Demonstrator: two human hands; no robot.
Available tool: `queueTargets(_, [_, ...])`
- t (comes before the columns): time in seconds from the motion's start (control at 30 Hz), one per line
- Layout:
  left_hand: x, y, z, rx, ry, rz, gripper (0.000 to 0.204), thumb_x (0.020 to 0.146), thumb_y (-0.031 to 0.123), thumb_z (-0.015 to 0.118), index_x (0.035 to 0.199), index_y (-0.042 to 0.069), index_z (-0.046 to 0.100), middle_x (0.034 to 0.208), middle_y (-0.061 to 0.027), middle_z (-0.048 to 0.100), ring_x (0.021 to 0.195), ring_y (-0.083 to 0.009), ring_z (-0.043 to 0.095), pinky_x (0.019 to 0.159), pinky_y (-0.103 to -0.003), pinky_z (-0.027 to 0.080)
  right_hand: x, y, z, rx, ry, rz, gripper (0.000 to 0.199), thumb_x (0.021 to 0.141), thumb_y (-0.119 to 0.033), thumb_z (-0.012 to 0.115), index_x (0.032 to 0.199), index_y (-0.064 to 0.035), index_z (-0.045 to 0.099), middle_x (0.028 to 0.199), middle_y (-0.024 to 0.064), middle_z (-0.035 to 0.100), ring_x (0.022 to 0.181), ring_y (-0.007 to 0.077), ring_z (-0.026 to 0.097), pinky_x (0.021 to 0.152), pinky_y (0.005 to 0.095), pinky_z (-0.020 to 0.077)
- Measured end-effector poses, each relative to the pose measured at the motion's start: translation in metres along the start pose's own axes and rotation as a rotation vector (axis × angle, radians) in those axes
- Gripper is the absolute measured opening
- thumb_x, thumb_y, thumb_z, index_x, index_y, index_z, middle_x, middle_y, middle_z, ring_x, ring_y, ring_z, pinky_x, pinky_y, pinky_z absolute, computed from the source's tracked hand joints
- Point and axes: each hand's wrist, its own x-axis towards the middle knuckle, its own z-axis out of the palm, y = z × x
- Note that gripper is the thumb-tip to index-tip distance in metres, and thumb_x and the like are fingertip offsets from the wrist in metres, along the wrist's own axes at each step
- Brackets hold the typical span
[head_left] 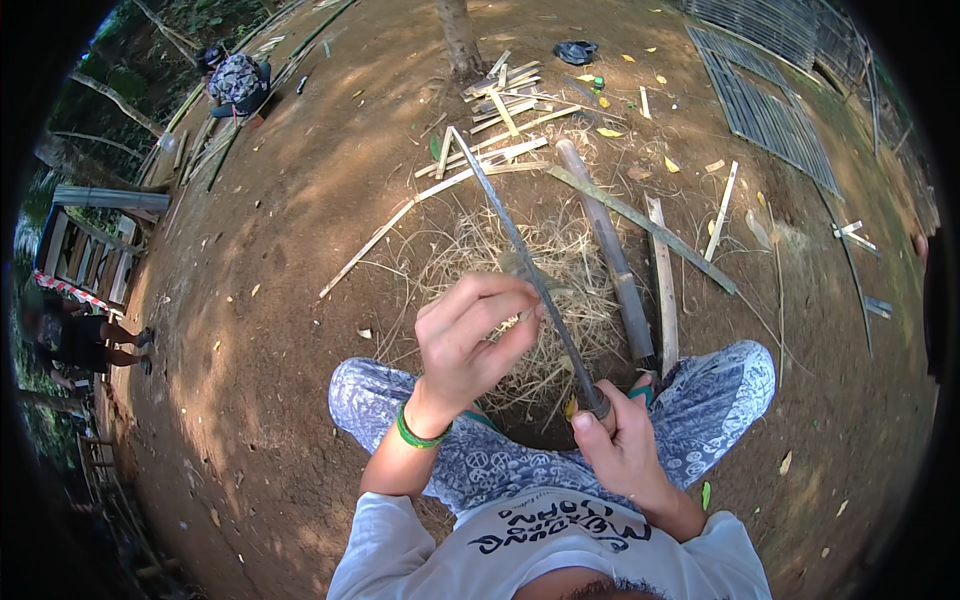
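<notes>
The right hand (pixel 625 440) has its fingers clamped on the handle of a long knife (pixel 520 243), whose blade slants up and away in front of the person's lap. The left hand (pixel 475 335) has thumb and fingertips drawn together at the blade; whether they pinch the metal or a thin strip, I cannot tell. Beneath the blade is a heap of shavings (pixel 455 255), partly hidden by the left hand. To its right a bamboo pole (pixel 618 272) points toward the person's foot, with a flat strip (pixel 685 256) lying across it and a pale split piece (pixel 663 300) alongside. Farther out, split sticks (pixel 508 112) are jumbled near a tree trunk (pixel 458 40), with a black bag (pixel 575 52) to the right. A person (pixel 238 85) crouches at upper left.
</notes>
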Motion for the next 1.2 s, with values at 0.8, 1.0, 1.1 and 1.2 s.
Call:
queueTargets(0.8, [0.153, 0.007, 0.028, 0.481, -0.384, 0.566, 0.054, 0.093, 0.04, 0.062, 0.143, 0.019, 0.057, 0.142, -0.0091, 0.059, 0.141, -0.0258, 0.047, 0.119, -0.054, 0.03, -0.003, 0.0, -0.014, -0.023, 0.033, -0.003, 0.034, 0.097, -0.026, 0.067, 0.087, 0.0055, 0.06, 0.05, 0.008, 0.048, 0.044, 0.0143, 0.047, 0.048, 0.0347, 0.0362])
queueTargets(1.0, [0.209, 0.067, -0.005, 0.358, -0.256, 0.668, 0.051, 0.094, 0.039, 0.061, 0.141, 0.019, 0.058, 0.134, -0.0088, 0.062, 0.134, -0.0256, 0.052, 0.111, -0.048, 0.038, -0.002, -0.013, -0.022, -0.106, 0.058, -0.001, 0.035, 0.097, -0.027, 0.067, 0.083, 0.0037, 0.058, 0.05, 0.0086, 0.048, 0.043, 0.0153, 0.047, 0.046, 0.0365, 0.0359])
queueTargets(1.1, [0.186, 0.043, 0.004, 0.524, -0.32, 0.625, 0.05, 0.1, 0.043, 0.054, 0.145, 0.021, 0.055, 0.142, -0.0102, 0.059, 0.14, -0.0266, 0.049, 0.118, -0.049, 0.034, 0.003, -0.011, -0.016, -0.1, 0.115, -0.078, 0.037, 0.097, -0.028, 0.067, 0.08, 0.0028, 0.058, 0.051, 0.0075, 0.046, 0.044, 0.0147, 0.044, 0.047, 0.0367, 0.0353])
queueTargets(1.2, [0.167, 0.004, 0.003, 0.612, -0.4, 0.529, 0.053, 0.102, 0.045, 0.051, 0.149, 0.022, 0.051, 0.145, -0.0105, 0.057, 0.142, -0.0275, 0.046, 0.12, -0.052, 0.03, 0.006, -0.004, -0.018, -0.07, 0.064, -0.022, 0.038, 0.097, -0.03, 0.067, 0.081, 0.0027, 0.058, 0.051, 0.007, 0.044, 0.046, 0.015, 0.041, 0.047, 0.0369, 0.0344])
